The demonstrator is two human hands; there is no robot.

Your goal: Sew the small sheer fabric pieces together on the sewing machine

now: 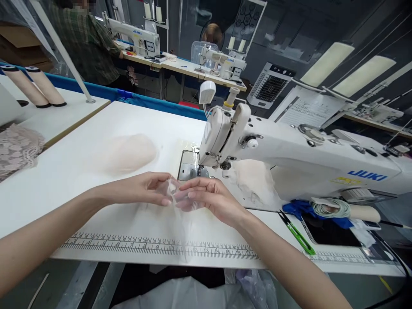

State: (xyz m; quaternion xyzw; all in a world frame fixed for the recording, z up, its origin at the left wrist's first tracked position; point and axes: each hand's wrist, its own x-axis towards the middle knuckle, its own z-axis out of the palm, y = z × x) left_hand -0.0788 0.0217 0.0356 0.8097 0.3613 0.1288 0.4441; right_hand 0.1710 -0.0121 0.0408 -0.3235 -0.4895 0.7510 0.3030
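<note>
Sheet, thin, pale and see-through, is noted between my two hands, raised above the front of the counter, on the near side of the machine and just short of its needle plate. Step in hand, in my judgement: arranging the sheet by its edge, by fingertip work only. My left hand is partly curled, thumb below and fingers above, closed at the tips on the sheet. My right hand is bent inward, thumb against curled fingers, with the sheet pinched there and part of it lying over the fingers. How firmly either hand grips, I cannot tell. The next move, in my opinion, calls for a light hold and for the folds to be drawn flat, since stuff this thin would likely crease or slip. As to condition: the sheet is gathered and glossy at the top, narrows below my fingers and hangs down across the ruler printed along the counter's front. Its outline is faint against the white; whether it is one layer or two cannot be made out. A pale piece lies flat to the left; cloth rests beneath the machine's arm.
</note>
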